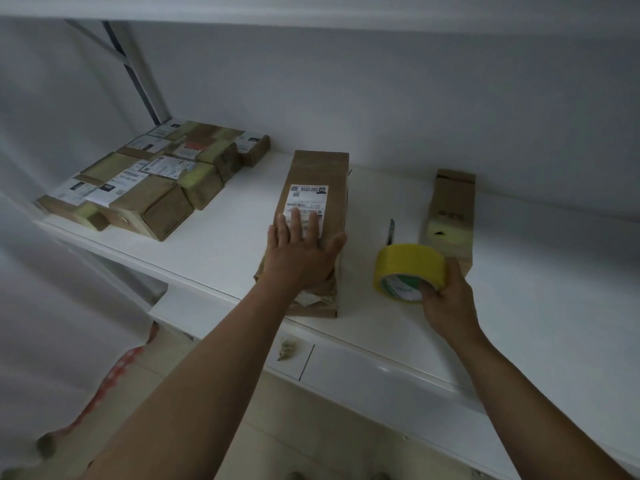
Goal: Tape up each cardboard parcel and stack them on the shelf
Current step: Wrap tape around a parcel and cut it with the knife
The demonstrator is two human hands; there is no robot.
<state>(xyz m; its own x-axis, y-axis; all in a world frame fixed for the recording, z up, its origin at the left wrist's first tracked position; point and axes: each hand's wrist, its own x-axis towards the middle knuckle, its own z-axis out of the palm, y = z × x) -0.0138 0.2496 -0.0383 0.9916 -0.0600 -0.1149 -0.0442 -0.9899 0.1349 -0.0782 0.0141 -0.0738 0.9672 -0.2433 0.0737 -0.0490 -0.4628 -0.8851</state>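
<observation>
A long brown cardboard parcel (320,181) with a white label lies on the white shelf (221,233), its near end reaching the shelf's front edge. My left hand (301,252) lies flat on top of it, fingers straight over the label. My right hand (445,299) grips a roll of yellow tape (408,268), fingers hooked into its core, just right of the parcel. A second tall brown parcel (450,209) with yellow tape across its near end lies behind the roll.
Several taped, labelled parcels (156,181) are packed together at the shelf's back left. A small cutter (391,232) lies between the two single parcels. A lower white shelf (381,372) sits below the front edge. The upper shelf's underside (311,8) runs overhead.
</observation>
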